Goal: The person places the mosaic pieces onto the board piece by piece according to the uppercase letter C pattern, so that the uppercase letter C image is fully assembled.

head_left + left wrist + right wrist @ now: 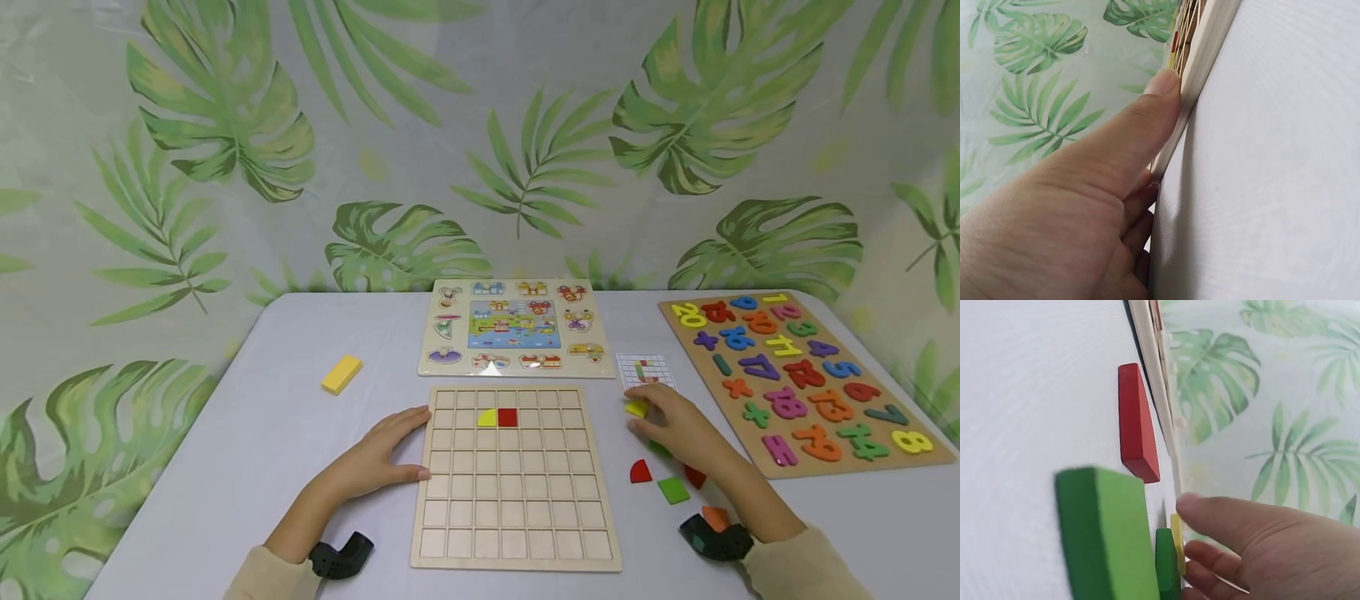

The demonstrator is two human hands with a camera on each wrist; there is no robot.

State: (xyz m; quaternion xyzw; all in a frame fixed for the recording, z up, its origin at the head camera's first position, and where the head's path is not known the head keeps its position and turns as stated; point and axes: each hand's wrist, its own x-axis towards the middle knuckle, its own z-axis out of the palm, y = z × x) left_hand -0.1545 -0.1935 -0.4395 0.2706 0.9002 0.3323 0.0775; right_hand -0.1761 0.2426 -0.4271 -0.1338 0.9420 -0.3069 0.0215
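- A play or learning corner with a small table; whether it is in a home, a classroom or a studio cannot be told.
- A white tabletop [247, 458] stands close against a leaf-print backdrop [420, 150], whose printed cloth or sheet hides the room behind.
- Children's toys show its use: a picture puzzle [461, 343], a number board [704, 358], a wooden grid board [513, 486] and a green tile [673, 490].
- Black wrist devices [342, 557] suggest a recording setup.
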